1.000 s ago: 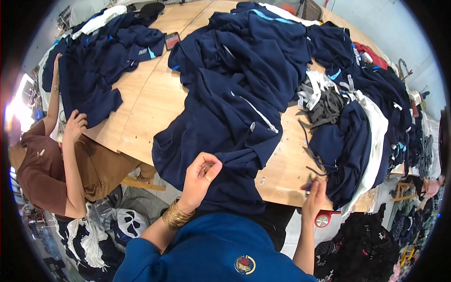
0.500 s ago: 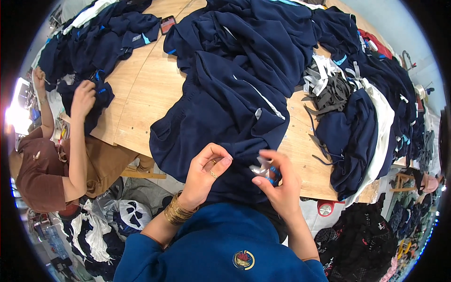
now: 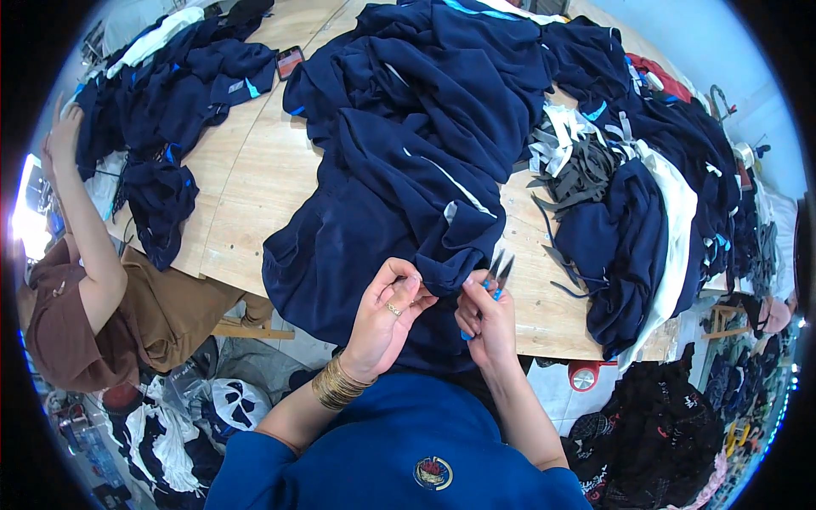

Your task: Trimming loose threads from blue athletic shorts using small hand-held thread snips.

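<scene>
A navy garment (image 3: 340, 229) of soft knit cloth lies heaped on the table before me, its near part hanging toward my lap. My left hand (image 3: 389, 319) is closed at the near edge of this cloth, thumb and fingertips pinched together on it. Close to its right, my right hand (image 3: 489, 321) is curled around thread snips (image 3: 500, 276) with blue handles. Their two pointed blades stick up past my fingers and stand apart. The right thumb and fingertip also meet the garment's edge. Any thread between the hands is too fine to make out.
To the right are grey and white fabric strips (image 3: 586, 166) and more navy garments (image 3: 616, 246). A phone (image 3: 289, 63) lies at the back left of the wooden table (image 3: 246, 195). A co-worker (image 3: 93, 297) sits at left beside navy pieces (image 3: 161, 204). Dark clothes (image 3: 654, 442) lie lower right.
My right hand has moved in to the garment's edge, and the snips' blades have turned from pointing left to pointing up. The co-worker's arm has lifted away from the navy pieces.
</scene>
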`<state>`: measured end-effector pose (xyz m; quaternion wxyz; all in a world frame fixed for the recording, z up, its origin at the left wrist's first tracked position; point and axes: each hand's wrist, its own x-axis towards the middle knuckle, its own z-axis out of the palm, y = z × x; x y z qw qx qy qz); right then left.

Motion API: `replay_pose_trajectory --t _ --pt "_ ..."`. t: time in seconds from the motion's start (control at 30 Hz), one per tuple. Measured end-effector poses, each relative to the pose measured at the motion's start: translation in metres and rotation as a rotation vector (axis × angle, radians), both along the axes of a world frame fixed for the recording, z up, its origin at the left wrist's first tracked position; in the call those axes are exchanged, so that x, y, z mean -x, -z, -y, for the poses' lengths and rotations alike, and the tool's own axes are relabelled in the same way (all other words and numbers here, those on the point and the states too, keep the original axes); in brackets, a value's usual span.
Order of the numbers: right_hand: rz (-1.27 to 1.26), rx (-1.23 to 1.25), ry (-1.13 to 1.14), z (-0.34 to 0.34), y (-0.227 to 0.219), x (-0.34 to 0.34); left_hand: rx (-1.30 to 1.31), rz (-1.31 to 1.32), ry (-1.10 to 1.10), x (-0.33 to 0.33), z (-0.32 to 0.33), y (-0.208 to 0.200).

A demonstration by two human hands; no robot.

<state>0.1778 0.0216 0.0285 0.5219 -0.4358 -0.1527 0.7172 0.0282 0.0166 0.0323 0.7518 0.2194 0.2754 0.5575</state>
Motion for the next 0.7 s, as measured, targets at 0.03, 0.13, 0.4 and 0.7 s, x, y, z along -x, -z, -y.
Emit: replay_pose_trajectory --t 0.03,0.13,0.4,0.7 --pt "0.045 -0.067 0.051 0.001 -0.003 0.000 -0.003 -0.048 -0.038 -0.002 -0.001 -0.001" --pt "0.151 -0.142 0.126 0.015 -0.013 -0.003 -0.028 -0.153 -0.091 -0.004 -0.005 -0.007" --pt "0.259 -0.259 0.307 0.045 -0.021 -0.006 -0.017 -0.143 -0.081 -0.018 0.000 -0.032" --pt "0.368 -0.167 0.141 0.056 -0.011 -0.024 -0.088 -0.187 -0.039 -0.027 0.003 -0.038"
